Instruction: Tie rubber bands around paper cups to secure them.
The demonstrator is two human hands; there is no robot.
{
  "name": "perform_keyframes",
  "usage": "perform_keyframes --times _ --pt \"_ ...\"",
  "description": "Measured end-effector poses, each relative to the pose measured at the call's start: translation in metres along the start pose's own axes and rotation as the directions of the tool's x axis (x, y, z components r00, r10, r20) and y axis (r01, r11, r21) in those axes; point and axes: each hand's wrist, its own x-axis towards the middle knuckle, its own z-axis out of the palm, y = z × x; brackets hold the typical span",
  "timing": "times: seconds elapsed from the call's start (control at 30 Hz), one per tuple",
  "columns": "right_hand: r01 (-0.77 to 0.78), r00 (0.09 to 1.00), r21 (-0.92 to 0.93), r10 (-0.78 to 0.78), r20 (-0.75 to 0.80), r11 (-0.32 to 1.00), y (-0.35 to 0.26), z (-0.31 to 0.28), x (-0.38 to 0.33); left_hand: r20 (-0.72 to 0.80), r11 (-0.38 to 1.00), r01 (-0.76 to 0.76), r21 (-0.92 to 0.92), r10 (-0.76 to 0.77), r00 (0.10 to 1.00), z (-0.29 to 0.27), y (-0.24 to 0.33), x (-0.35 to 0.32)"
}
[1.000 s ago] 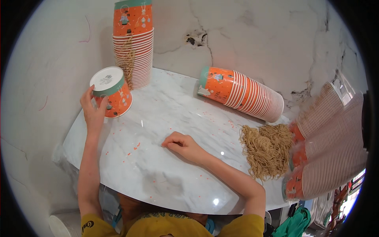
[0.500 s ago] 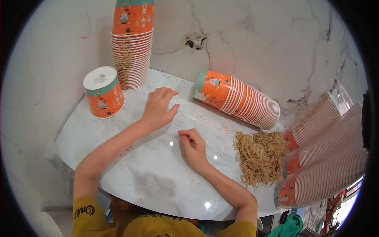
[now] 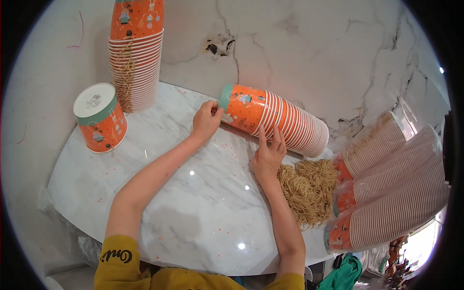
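Observation:
A stack of orange paper cups (image 3: 278, 120) lies on its side on the white marble table (image 3: 193, 212). My left hand (image 3: 206, 121) grips the closed bottom end of that stack, fingers curled on its rim. My right hand (image 3: 268, 153) rests flat against the stack's near side, fingers stretched out and apart. A single orange cup (image 3: 100, 117) stands upside down at the far left, away from both hands.
A tall upright stack of orange cups (image 3: 137, 53) stands at the back left against the marble wall. A heap of tan string loops (image 3: 307, 189) lies just right of my right hand. Several wrapped cup stacks (image 3: 394, 193) lie at the right edge.
My left hand let go of the single cup and moved right to the lying stack's end. My right hand slid up from the table's middle to the stack's side.

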Motion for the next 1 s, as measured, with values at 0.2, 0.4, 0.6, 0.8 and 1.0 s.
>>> perform_keyframes --times 0.2,0.4,0.6,0.8,1.0 --pt "0.025 0.999 -0.062 -0.023 0.035 0.998 0.005 0.011 -0.004 0.049 0.997 0.055 -0.051 -0.053 0.997 -0.005 0.0 0.0" --pt "0.019 0.999 -0.067 -0.015 0.052 0.998 0.003 0.01 -0.006 0.092 0.995 0.017 -0.096 -0.008 0.996 -0.011 -0.001 0.002" --pt "-0.008 0.998 -0.056 0.011 0.069 0.998 0.001 0.014 -0.007 0.16 0.995 0.03 -0.098 -0.014 0.987 -0.023 -0.004 0.007" --pt "0.008 1.0 -0.058 -0.008 0.011 0.998 0.005 0.015 -0.009 0.164 0.988 0.078 -0.136 -0.056 0.985 -0.047 -0.003 0.01" --pt "0.0 0.999 -0.077 -0.004 -0.05 0.997 0.008 0.023 -0.009 0.173 0.93 0.298 -0.216 -0.264 0.949 -0.113 0.015 -0.008"
